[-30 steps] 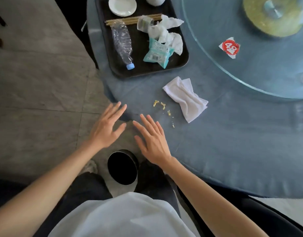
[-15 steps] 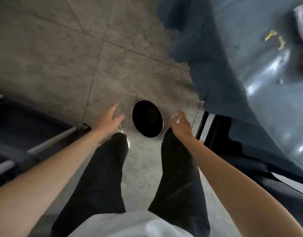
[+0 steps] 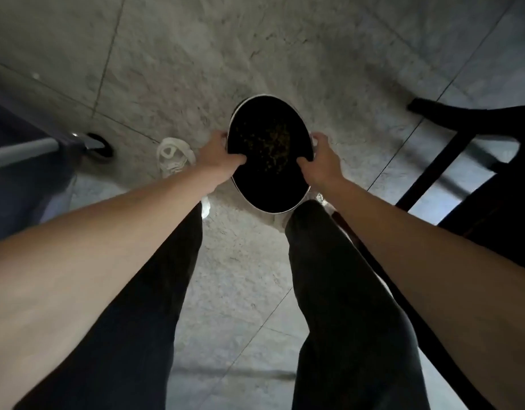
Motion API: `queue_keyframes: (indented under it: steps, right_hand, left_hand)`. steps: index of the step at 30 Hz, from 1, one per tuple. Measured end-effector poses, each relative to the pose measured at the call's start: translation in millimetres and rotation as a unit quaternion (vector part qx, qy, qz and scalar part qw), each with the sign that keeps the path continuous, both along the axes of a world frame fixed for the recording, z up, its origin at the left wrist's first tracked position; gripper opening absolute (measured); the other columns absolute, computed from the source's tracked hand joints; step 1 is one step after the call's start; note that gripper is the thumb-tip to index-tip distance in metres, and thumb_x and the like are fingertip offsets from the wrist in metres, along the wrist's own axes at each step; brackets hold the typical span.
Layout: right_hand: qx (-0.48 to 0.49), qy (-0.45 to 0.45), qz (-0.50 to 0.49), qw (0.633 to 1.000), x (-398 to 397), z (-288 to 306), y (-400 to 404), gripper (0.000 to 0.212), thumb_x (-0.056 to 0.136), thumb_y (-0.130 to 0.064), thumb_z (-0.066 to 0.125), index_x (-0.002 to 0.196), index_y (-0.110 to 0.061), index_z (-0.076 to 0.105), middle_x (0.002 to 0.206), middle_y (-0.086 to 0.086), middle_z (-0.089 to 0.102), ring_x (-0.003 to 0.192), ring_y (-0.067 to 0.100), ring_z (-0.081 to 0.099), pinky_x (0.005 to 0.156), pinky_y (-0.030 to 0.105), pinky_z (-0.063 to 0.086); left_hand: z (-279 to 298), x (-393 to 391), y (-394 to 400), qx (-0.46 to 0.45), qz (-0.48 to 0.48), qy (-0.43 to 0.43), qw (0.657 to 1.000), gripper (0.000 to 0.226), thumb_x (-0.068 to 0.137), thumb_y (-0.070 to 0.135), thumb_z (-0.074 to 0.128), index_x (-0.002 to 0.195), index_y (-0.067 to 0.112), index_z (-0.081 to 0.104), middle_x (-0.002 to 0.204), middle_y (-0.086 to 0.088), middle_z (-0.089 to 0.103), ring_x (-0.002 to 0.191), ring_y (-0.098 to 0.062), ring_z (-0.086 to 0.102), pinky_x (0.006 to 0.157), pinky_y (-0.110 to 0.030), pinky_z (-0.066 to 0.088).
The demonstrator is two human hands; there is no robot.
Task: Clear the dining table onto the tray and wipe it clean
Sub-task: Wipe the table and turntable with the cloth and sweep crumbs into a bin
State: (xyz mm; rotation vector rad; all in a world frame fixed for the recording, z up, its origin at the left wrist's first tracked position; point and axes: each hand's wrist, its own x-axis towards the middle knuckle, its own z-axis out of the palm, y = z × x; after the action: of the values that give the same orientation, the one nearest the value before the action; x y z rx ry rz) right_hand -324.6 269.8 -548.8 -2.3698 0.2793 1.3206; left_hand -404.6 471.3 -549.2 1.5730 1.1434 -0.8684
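Observation:
I look straight down at the floor. A round black bin (image 3: 268, 184) with a pale rim stands on the grey tiles in front of my feet, with yellowish scraps at its bottom. My left hand (image 3: 218, 156) grips its left rim, thumb inside the opening. My right hand (image 3: 322, 159) grips the right rim the same way. The table, tray and cloth are out of view.
A dark chair (image 3: 474, 149) stands at the right. A grey bar and a dark wheel (image 3: 97, 143) of a cart are at the left. My white shoe (image 3: 174, 156) is left of the bin, and my dark trouser legs fill the lower frame.
My view has dropped from the table to the floor. Both hands went down from the table edge and closed on the bin's rim.

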Motion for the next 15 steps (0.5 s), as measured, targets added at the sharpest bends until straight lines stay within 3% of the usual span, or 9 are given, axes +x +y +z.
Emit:
queue_keyframes:
  steps: [3, 6, 9, 15]
  right_hand:
    - [-0.038, -0.053, 0.054, 0.996, 1.0, -19.5, -5.3, 0.054, 0.099, -0.006, 0.052, 0.149, -0.027, 0.047, 0.122, 0.01, 0.068, 0.108, 0.029, 0.066, 0.082, 0.03, 0.046]
    - [-0.062, -0.075, 0.082, 0.992, 0.7, -25.5, -10.1, 0.052, 0.097, -0.006, 0.052, 0.141, -0.032, 0.054, 0.105, 0.001, 0.066, 0.093, 0.024, 0.063, 0.075, 0.029, 0.041]
    - [-0.082, -0.094, 0.126, 0.984, 1.1, -23.9, -7.0, 0.047, 0.095, -0.005, 0.055, 0.136, -0.028, 0.056, 0.103, 0.004, 0.068, 0.091, 0.028, 0.064, 0.073, 0.031, 0.041]
    - [-0.099, -0.114, 0.147, 0.978, -6.8, 10.5, 7.1, 0.045, 0.093, -0.004, 0.053, 0.135, -0.021, 0.054, 0.108, 0.012, 0.068, 0.093, 0.034, 0.066, 0.076, 0.039, 0.051]
  left_hand:
    - [-18.0, -12.3, -6.3, 0.066, -0.007, -0.025, 0.998, 0.046, 0.09, 0.016, 0.066, 0.134, 0.019, 0.052, 0.105, -0.003, 0.067, 0.094, -0.02, 0.063, 0.078, -0.028, 0.047]
    - [-26.3, -21.7, -10.1, 0.085, 0.009, -0.047, 0.995, 0.042, 0.09, 0.01, 0.064, 0.131, 0.016, 0.055, 0.095, -0.002, 0.065, 0.085, -0.019, 0.063, 0.075, -0.028, 0.05]
    - [-28.8, -24.6, -11.7, 0.107, -0.017, -0.074, 0.991, 0.037, 0.089, 0.008, 0.063, 0.125, 0.011, 0.056, 0.092, -0.003, 0.063, 0.082, -0.019, 0.062, 0.065, -0.022, 0.044]
    - [6.6, -27.3, -7.0, 0.139, -0.022, -0.078, 0.987, 0.031, 0.086, 0.011, 0.065, 0.116, 0.014, 0.062, 0.097, 0.004, 0.063, 0.094, -0.022, 0.067, 0.083, -0.036, 0.055]
